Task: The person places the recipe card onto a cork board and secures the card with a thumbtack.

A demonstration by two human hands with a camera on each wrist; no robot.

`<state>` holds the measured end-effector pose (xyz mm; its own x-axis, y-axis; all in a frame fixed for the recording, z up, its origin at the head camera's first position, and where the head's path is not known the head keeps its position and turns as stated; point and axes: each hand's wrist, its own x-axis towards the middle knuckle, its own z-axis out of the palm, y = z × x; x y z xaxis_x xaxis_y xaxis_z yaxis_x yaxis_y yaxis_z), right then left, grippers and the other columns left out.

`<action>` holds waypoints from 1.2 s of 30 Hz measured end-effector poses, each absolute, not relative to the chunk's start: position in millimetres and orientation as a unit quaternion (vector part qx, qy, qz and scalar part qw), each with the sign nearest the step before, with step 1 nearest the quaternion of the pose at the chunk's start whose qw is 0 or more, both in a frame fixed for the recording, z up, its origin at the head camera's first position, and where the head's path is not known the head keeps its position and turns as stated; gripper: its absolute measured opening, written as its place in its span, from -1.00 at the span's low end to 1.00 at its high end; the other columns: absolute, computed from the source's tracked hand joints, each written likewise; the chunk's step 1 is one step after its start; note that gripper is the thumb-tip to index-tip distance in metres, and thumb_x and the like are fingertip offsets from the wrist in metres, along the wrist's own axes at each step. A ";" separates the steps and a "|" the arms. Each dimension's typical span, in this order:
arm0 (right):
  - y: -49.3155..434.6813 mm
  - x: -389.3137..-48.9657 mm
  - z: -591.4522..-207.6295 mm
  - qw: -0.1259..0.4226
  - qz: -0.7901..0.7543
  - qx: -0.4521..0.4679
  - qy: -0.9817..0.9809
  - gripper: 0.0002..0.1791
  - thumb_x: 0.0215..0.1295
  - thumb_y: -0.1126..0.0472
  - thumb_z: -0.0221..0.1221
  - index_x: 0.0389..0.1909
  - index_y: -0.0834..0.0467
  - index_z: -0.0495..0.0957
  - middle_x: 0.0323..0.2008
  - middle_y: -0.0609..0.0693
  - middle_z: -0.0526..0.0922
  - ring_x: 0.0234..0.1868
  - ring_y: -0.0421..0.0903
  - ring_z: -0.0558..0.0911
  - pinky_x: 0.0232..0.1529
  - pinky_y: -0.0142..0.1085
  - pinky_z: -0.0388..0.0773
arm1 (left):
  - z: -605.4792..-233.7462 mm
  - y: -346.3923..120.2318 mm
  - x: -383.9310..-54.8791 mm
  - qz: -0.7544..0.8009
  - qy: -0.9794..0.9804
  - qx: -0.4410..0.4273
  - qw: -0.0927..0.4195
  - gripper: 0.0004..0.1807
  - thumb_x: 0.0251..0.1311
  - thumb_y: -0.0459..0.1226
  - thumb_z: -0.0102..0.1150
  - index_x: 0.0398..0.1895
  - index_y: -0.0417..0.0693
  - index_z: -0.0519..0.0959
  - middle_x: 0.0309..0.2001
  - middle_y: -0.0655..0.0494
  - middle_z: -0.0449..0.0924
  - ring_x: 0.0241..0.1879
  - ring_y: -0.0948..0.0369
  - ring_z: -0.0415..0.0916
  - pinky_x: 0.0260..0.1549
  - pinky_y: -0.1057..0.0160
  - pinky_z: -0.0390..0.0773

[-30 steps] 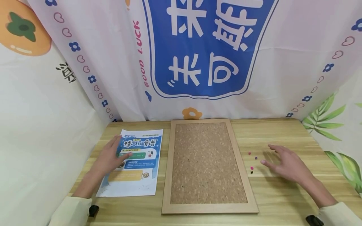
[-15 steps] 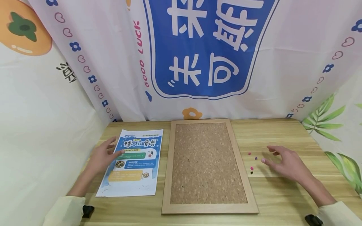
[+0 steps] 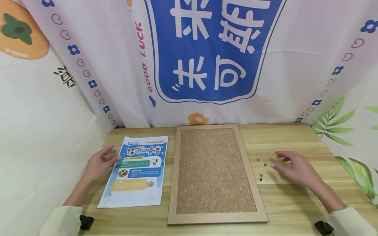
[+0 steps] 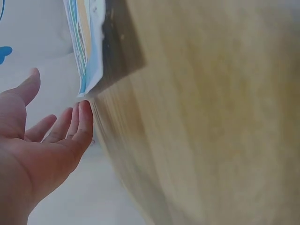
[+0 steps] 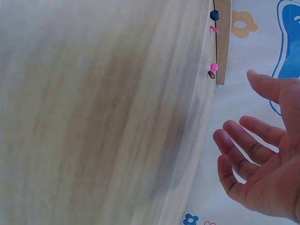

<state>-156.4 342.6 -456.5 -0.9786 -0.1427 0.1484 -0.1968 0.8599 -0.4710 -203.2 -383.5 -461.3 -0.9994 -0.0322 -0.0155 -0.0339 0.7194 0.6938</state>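
Note:
My left hand (image 3: 98, 164) hovers at the left edge of a printed poster sheet (image 3: 136, 170), its fingers loose and holding nothing. In the left wrist view that hand (image 4: 51, 136) shows an open palm beside the sheet's corner (image 4: 93, 61). My right hand (image 3: 296, 168) is over the right part of the table, fingers relaxed and bare. Just left of it lie several small pushpins, among them a pink pushpin (image 3: 261, 175) and a dark pushpin (image 3: 261, 179). The right wrist view shows the hand (image 5: 262, 159) below the pink pushpin (image 5: 214, 67). Between both hands lies a framed cork board (image 3: 217, 170).
The wooden table (image 3: 283, 206) carries all of these things. A printed curtain (image 3: 130, 72) hangs close behind its back edge, and pale cloth (image 3: 47, 131) closes off the left side. Black wrist cameras (image 3: 86, 222) sit at the sleeves.
My left hand has drawn back leftward from over the poster to its left edge. The right hand has hardly moved. The head view has shifted slightly.

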 end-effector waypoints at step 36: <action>331.8 -176.9 -470.6 -0.001 0.293 0.112 -0.949 -0.67 0.35 0.16 0.45 0.02 0.27 0.74 -0.23 -0.04 0.81 -0.25 -0.20 0.69 -0.25 -0.42 0.66 | -464.4 -384.8 -209.9 0.346 0.935 -0.050 0.064 -0.22 0.45 -0.21 0.33 0.54 -0.49 0.26 0.23 -0.45 0.65 0.16 -0.25 0.70 -0.05 0.12 0.77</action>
<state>-176.9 331.8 -470.6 -0.9748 -0.2134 0.0645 -0.2126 0.8029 -0.5569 -209.9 -384.8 -464.4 -0.9868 -0.0493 -0.1543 -0.1380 0.7549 0.6412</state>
